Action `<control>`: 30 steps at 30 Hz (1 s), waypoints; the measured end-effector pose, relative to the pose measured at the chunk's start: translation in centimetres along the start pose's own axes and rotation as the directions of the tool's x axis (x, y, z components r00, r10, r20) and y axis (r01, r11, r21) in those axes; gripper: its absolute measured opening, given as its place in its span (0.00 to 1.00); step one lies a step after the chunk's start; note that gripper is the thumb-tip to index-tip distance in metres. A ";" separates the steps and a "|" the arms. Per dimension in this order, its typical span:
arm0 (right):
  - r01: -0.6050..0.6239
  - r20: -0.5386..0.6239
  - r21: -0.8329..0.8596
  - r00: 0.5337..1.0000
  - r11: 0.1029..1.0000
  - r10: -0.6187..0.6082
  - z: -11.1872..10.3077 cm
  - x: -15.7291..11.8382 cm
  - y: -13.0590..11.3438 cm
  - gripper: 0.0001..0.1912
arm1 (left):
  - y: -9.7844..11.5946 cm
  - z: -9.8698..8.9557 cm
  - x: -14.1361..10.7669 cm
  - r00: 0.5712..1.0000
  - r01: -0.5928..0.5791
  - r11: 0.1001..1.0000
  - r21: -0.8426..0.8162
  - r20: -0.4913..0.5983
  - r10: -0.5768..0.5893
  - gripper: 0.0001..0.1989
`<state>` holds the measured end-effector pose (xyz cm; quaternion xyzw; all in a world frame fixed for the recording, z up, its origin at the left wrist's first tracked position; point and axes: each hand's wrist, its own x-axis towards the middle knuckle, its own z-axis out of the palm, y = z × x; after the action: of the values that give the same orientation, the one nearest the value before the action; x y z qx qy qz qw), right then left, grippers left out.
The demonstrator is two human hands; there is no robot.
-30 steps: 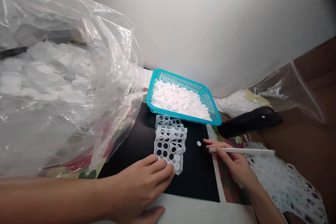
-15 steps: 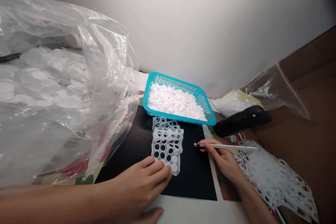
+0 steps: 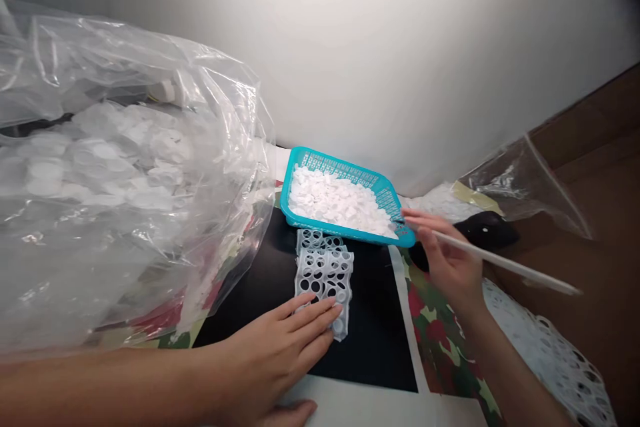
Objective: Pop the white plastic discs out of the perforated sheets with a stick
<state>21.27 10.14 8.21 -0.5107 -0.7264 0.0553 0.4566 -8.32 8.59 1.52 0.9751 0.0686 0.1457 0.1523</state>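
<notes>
left hand point(image 3: 275, 347): spread flat, pressing perforated plastic sheet point(image 3: 324, 267) onto black board point(image 3: 370, 340) | right hand point(image 3: 445, 260): narrow pinch on thin white rod point(image 3: 500, 260), just above turquoise basket point(image 3: 345, 170) corner | white plastic discs point(image 3: 335, 200): heaped in basket, ahead of right hand

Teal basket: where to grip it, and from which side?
Grip the near rim of the teal plastic basket, coming from the front, since its far side sits close to the white wall. The raised lattice wall gives the fingers an edge to hook under. It's loaded with white plastic discs, so I'd take both ends of that rim and keep it level.
</notes>
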 end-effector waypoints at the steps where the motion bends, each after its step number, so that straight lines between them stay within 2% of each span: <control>1: 0.026 0.103 0.011 0.994 1.000 -0.027 0.2 -0.6 -0.3 0.10 | -0.1 -0.1 0.0 1.000 0.000 0.999 -0.033 0.022 0.000 0.30; 2: 0.041 0.246 0.014 0.968 0.999 -0.043 0.5 -1.5 -0.6 0.12 | -0.2 -0.1 -0.1 0.999 0.011 0.998 -0.068 0.037 -0.009 0.31; 4: 0.099 0.461 0.031 0.882 0.995 -0.102 1.0 -3.7 -1.1 0.12 | -0.2 -0.1 0.0 0.999 0.039 0.991 -0.128 0.042 -0.034 0.33; 5: 0.120 0.518 0.047 0.846 0.992 -0.127 1.3 -4.8 -1.3 0.13 | -0.2 -0.1 0.0 0.998 0.047 0.988 -0.150 0.043 -0.041 0.34; 7: 0.148 0.552 0.060 0.819 0.987 -0.156 1.9 -6.7 -1.3 0.14 | -0.2 0.0 0.1 0.997 0.059 0.983 -0.174 0.050 -0.051 0.35; 12: 0.220 0.515 -0.002 0.836 0.976 -0.187 2.9 -8.5 -0.6 0.14 | -0.3 -0.1 0.3 0.995 0.070 0.984 -0.164 0.083 -0.057 0.35; 17: 0.291 0.542 0.038 0.798 0.956 -0.265 3.1 -8.1 -0.3 0.13 | -0.3 0.0 0.2 0.996 0.069 0.984 -0.164 0.061 -0.060 0.33; 25: 0.289 0.527 0.048 0.806 0.956 -0.270 3.2 -8.4 -0.2 0.12 | -0.3 -0.1 0.5 0.993 0.089 0.985 -0.150 0.094 -0.076 0.33; 30: 0.372 0.532 -0.002 0.786 0.928 -0.314 3.6 -8.7 0.1 0.13 | -0.2 -0.3 0.4 0.988 0.114 0.981 -0.155 0.125 -0.095 0.33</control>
<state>19.24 4.69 0.84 -0.3591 -0.9053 0.0690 0.2164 -8.05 8.87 1.80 0.9614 0.0989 0.0852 0.2423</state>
